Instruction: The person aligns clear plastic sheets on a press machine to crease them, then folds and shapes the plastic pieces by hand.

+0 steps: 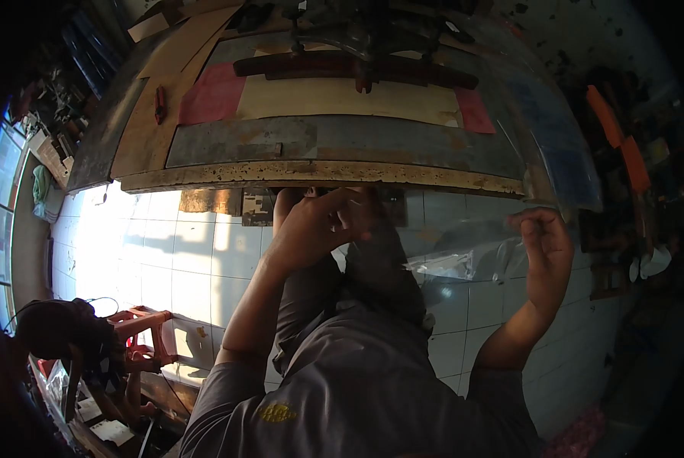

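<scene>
A thin sheet of clear plastic film (464,263) stretches above my lap and the floor, glinting in the light. My right hand (546,248) pinches its right end between thumb and fingers. Near my knees and just below the table's front edge, my left hand (334,217) has its fingers curled together toward the film's other end. The film is so transparent that its exact edge at the left fingers is hard to see.
Ahead stands a worktable (426,145) with a wooden front edge. A dark metal frame with a bar (357,69) spans pale and pink sheets. A red cutter (159,105) lies at left. Bluish plastic (559,145) drapes at right. Another person (90,351) sits near a red stool (147,328).
</scene>
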The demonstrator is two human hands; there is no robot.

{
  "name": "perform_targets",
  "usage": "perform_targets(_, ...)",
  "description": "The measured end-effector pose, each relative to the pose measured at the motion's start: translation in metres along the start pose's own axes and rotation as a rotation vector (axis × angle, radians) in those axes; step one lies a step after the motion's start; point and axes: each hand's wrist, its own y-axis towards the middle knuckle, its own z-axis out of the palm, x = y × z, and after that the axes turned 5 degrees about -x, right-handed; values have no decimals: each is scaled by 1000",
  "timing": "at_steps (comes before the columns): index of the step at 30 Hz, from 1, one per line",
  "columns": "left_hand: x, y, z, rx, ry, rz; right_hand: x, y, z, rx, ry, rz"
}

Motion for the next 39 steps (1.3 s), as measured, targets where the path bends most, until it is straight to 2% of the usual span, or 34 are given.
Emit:
perform_targets(7,18,4,1,-180,167,20,-17,19,-7,18,-7,10)
perform_targets(9,23,7,0,-244,161,152,-25,25,-12,-7,1,10)
perform_targets(11,24,8,-2,-250,-13,165,-30,30,-14,-41,-9,31)
perform_targets(12,20,10,-3,-221,-186,117,-34,33,-14,-41,7,53)
perform_targets(14,15,13,-12,-209,-302,62,-45,41,-11,-41,41,94)
perform_targets(16,0,17,-29,-241,-191,46,-58,52,-2,-20,96,119)
perform_targets(17,-16,20,-38,-266,-273,-16,-63,57,3,-10,123,133)
perform_targets(18,-14,26,-43,-279,-226,21,-67,63,10,-6,122,134)
perform_targets(21,5,49,-60,-281,-98,90,-80,84,32,21,131,135)
perform_targets(24,27,68,-72,-239,-164,-15,-97,104,53,76,168,47)
perform_targets(27,53,79,-71,-263,-212,-40,-118,118,75,110,232,109)
perform_targets(30,59,76,-66,-309,-217,-56,-120,116,80,72,148,116)
perform_targets(36,51,74,-63,-288,-175,-48,-126,111,80,7,173,117)
perform_targets(39,57,71,-64,-253,-211,80,-127,112,81,5,165,114)
